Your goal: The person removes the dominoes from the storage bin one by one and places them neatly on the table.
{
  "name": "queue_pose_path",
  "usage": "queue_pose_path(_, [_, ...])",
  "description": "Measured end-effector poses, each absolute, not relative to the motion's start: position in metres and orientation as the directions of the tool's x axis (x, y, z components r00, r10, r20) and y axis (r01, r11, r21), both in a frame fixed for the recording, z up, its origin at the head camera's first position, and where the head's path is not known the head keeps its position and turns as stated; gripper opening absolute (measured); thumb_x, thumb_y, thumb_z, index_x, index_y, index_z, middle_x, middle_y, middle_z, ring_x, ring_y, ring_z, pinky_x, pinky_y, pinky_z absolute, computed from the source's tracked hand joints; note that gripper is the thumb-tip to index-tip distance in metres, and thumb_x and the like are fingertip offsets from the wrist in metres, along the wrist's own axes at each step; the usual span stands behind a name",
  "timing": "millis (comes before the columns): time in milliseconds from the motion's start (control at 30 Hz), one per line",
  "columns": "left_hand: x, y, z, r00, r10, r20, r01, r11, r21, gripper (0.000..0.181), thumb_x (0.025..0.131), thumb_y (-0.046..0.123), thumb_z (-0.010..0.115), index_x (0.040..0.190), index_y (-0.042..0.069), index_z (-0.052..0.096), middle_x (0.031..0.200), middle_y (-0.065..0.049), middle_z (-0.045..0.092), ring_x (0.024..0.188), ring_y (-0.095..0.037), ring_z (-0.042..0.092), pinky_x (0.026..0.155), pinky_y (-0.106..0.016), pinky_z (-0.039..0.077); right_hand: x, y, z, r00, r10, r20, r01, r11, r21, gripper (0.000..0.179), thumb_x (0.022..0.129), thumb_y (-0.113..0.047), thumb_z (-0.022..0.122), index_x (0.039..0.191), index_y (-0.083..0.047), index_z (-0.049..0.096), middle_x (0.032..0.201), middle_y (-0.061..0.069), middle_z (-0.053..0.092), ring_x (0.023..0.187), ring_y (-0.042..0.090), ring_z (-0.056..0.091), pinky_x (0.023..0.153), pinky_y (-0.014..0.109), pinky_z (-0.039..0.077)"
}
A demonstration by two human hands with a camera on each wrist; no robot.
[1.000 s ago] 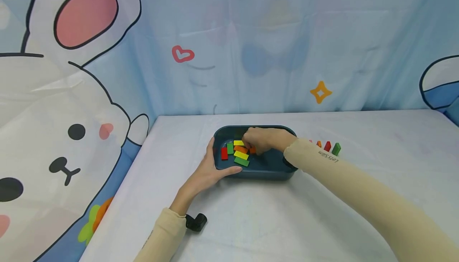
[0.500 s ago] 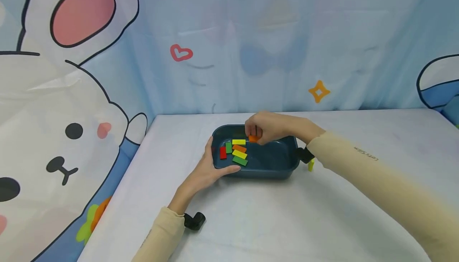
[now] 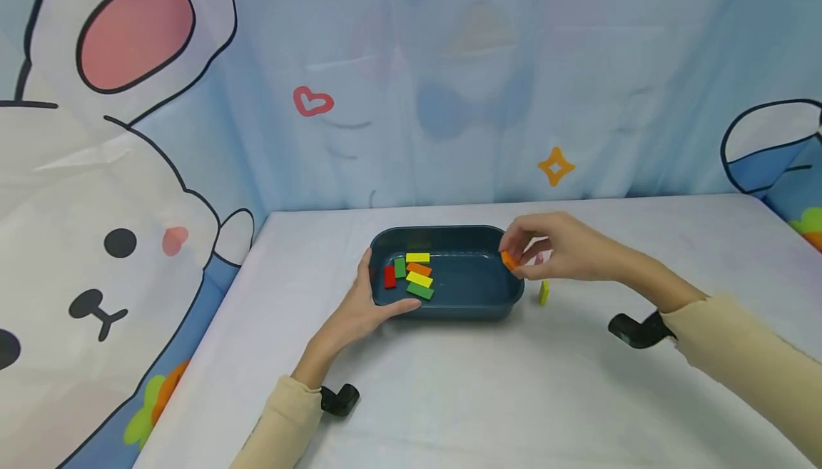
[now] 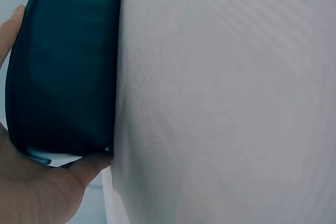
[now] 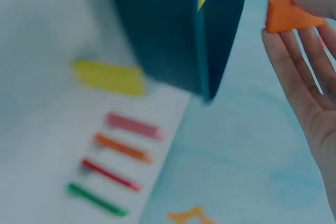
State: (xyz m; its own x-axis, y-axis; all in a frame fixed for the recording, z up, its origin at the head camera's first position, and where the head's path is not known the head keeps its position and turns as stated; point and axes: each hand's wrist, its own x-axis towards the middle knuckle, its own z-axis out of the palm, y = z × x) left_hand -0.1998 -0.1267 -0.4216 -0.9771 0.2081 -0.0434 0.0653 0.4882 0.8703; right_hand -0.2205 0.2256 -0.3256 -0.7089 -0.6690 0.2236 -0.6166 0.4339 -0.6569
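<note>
Finely woven white cloth lay beneath the smooth, round-cornered teal tray. The left hand, thumb and fingers spread, touched the tray's left end; the right hand pinched a flat-faced orange block near its right end. Six rectangular blocks lay in the tray's left half.

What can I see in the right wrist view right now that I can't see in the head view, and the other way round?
Only the right wrist view shows a row with a standalone orange block, a red block and a green block; the right hand seems to hide them from the head camera.

Only the head view shows the left hand holding the tray and the rabbit printed on the backdrop.

Both show the tray, the yellow block beside it, and the right hand pinching another orange block.
</note>
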Motion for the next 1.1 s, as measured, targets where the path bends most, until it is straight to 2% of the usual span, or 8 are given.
queue_pose_path(167, [-0.198,-0.128,-0.421,-0.977,0.205,-0.051,0.058,0.492,0.869,0.128,0.084,0.051,0.085,0.169,0.018,-0.005,0.174,-0.015,0.014,0.155,-0.037,0.026,0.120,-0.064,0.031,-0.206,0.259,-0.343,-0.780,-0.536,0.322,-0.601,0.501,-0.623,0.036,0.078,0.007,0.087,0.107,-0.008,0.070,0.095,-0.003,0.070,0.084,0.011,0.068,0.074,0.024,0.062])
queue_pose_path(400, [-0.197,-0.132,-0.422,-0.979,0.199,-0.054,0.053,0.500,0.864,0.128,0.084,0.055,0.084,0.169,0.017,-0.005,0.174,-0.017,0.012,0.155,-0.040,0.024,0.119,-0.066,0.030,-0.197,0.285,-0.369,-0.882,-0.395,0.257,-0.466,0.650,-0.600,0.037,0.077,0.007,0.088,0.109,-0.001,0.071,0.097,0.003,0.071,0.084,0.012,0.064,0.074,0.018,0.059])
queue_pose_path(600, [-0.197,-0.132,-0.425,-0.979,0.191,-0.069,0.040,0.514,0.857,0.128,0.084,0.057,0.083,0.169,0.017,-0.004,0.174,-0.018,0.011,0.156,-0.040,0.022,0.120,-0.066,0.028,-0.198,0.290,-0.391,-0.882,-0.392,0.262,-0.465,0.627,-0.625,0.036,0.076,0.009,0.086,0.106,0.000,0.070,0.095,0.003,0.069,0.084,0.009,0.064,0.073,0.018,0.059])
queue_pose_path(767, [-0.196,-0.131,-0.426,-0.978,0.198,-0.070,0.042,0.513,0.858,0.130,0.083,0.059,0.083,0.169,0.016,-0.004,0.174,-0.018,0.010,0.157,-0.039,0.021,0.121,-0.065,0.027,-0.202,0.286,-0.404,-0.878,-0.398,0.266,-0.467,0.593,-0.656,0.032,0.077,0.011,0.083,0.102,-0.003,0.069,0.094,0.001,0.067,0.085,0.013,0.063,0.075,0.020,0.060])
queue_pose_path(1000, [-0.196,-0.127,-0.423,-0.978,0.194,-0.079,0.031,0.507,0.861,0.129,0.083,0.055,0.085,0.169,0.021,-0.005,0.175,-0.014,0.010,0.157,-0.037,0.022,0.121,-0.065,0.028,-0.203,0.282,-0.412,-0.898,-0.385,0.214,-0.424,0.627,-0.654,0.031,0.077,0.010,0.084,0.101,-0.003,0.067,0.098,0.003,0.068,0.090,0.019,0.063,0.078,0.017,0.057])
queue_pose_path(1100, [-0.196,-0.126,-0.422,-0.978,0.197,-0.074,0.038,0.511,0.859,0.129,0.084,0.055,0.084,0.169,0.020,-0.005,0.175,-0.015,0.010,0.157,-0.038,0.022,0.121,-0.065,0.028,-0.202,0.283,-0.414,-0.902,-0.373,0.216,-0.419,0.640,-0.645,0.032,0.077,0.008,0.086,0.100,-0.003,0.067,0.098,0.003,0.068,0.090,0.021,0.064,0.078,0.017,0.057])
